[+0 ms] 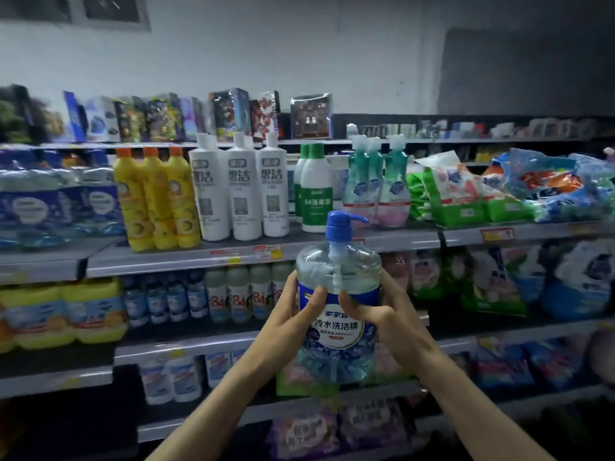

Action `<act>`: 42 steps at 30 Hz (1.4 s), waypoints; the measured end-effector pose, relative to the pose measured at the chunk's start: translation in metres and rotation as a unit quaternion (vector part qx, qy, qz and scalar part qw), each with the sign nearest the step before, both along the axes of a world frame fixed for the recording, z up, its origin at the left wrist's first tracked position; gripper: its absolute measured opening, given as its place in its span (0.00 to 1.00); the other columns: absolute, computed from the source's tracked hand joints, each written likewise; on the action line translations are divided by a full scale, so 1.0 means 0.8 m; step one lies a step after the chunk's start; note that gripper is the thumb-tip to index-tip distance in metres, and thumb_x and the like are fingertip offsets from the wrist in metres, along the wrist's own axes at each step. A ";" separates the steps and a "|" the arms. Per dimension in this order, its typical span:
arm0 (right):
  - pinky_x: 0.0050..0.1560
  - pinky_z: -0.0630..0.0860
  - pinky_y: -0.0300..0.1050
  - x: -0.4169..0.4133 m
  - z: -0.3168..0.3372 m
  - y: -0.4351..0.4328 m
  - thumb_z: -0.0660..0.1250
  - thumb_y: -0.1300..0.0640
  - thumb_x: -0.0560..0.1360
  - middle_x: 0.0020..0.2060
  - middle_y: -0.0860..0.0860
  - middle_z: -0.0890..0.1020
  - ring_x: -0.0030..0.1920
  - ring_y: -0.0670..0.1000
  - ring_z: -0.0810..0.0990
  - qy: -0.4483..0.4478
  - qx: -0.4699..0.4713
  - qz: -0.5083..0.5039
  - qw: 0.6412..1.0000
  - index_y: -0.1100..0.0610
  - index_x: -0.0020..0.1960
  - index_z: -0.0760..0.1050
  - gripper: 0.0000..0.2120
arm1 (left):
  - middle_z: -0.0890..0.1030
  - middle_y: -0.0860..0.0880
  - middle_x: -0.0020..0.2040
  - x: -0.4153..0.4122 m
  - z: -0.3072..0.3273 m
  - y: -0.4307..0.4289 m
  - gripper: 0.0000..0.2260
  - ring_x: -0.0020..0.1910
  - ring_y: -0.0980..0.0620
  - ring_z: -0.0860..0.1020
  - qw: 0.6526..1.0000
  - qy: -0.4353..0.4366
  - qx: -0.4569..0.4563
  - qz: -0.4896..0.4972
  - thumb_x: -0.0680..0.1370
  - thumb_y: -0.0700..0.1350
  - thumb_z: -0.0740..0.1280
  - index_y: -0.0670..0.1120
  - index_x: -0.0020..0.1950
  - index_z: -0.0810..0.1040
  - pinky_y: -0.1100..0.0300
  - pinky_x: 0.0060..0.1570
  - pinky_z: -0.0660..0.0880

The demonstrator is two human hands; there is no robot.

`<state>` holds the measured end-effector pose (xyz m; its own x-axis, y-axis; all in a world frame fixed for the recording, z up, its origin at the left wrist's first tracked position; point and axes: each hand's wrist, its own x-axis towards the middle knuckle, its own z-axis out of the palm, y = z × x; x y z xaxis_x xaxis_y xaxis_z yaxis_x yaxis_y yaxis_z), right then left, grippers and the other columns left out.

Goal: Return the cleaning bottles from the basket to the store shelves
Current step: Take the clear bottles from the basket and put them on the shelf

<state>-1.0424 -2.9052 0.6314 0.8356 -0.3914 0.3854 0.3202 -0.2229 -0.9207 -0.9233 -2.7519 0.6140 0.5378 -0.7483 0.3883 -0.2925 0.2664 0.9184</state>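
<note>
A large clear pump bottle (pixel 337 331) with a blue pump head and a blue label is held upright in front of the store shelves (pixel 186 257). My left hand (pixel 293 314) grips its left side with the thumb across the label. My right hand (pixel 382 311) grips its right side, thumb on the front. The bottle hangs in the air before the second and third shelf levels, just below the upper shelf's edge. No basket is in view.
The upper shelf carries yellow bottles (pixel 156 197), white bottles (pixel 239 191), green-capped white bottles (pixel 314 188), teal spray bottles (pixel 376 184) and detergent bags (pixel 466 191). A gap lies between the white bottles and the green-capped ones. Lower shelves hold small bottles (pixel 229 294) and bagged goods.
</note>
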 end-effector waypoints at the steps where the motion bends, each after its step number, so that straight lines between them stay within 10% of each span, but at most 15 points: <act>1: 0.64 0.80 0.59 0.004 0.008 0.002 0.78 0.55 0.74 0.61 0.49 0.86 0.61 0.52 0.85 -0.004 -0.002 0.017 1.000 0.49 0.71 0.76 0.27 | 0.83 0.55 0.67 -0.003 0.008 0.006 0.19 0.66 0.55 0.82 1.000 -0.011 -0.004 0.014 0.86 0.47 0.60 0.52 0.78 0.67 0.60 0.60 0.80; 27: 0.62 0.82 0.59 0.216 0.074 0.254 0.78 0.56 0.74 0.60 0.49 0.87 0.59 0.52 0.86 -0.061 -0.054 0.280 0.957 0.51 0.72 0.74 0.28 | 0.84 0.62 0.59 0.069 0.079 0.310 0.13 0.57 0.67 0.83 0.944 -0.077 0.023 0.319 0.87 0.48 0.61 0.59 0.71 0.70 0.68 0.50 0.80; 42: 0.59 0.82 0.41 0.384 0.117 0.381 0.81 0.58 0.72 0.59 0.42 0.86 0.60 0.43 0.84 -0.083 -0.167 0.224 0.957 0.48 0.72 0.72 0.33 | 0.78 0.47 0.72 0.281 0.095 0.459 0.26 0.69 0.46 0.80 0.942 -0.165 -0.013 0.292 0.81 0.60 0.68 0.56 0.78 0.69 0.46 0.63 0.82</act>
